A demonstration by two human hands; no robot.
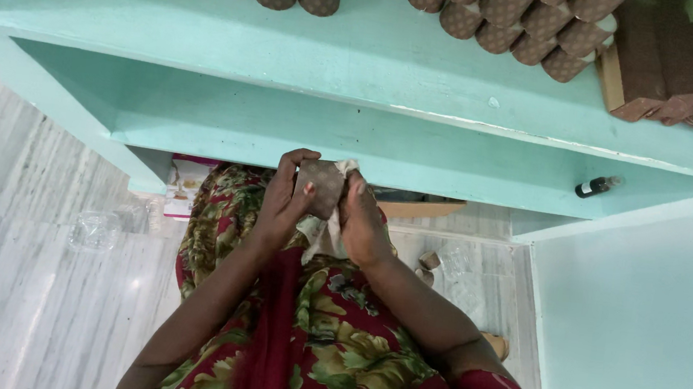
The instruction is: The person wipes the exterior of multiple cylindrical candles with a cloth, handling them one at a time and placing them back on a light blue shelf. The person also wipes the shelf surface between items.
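A red floral garment fills the lower view. Above it, a brown patterned paper cup is held between both hands, below the edge of the turquoise shelf. The left hand is closed on its left side, thumb across the front; the right hand is clamped on its right side, with a white cloth tucked beneath.
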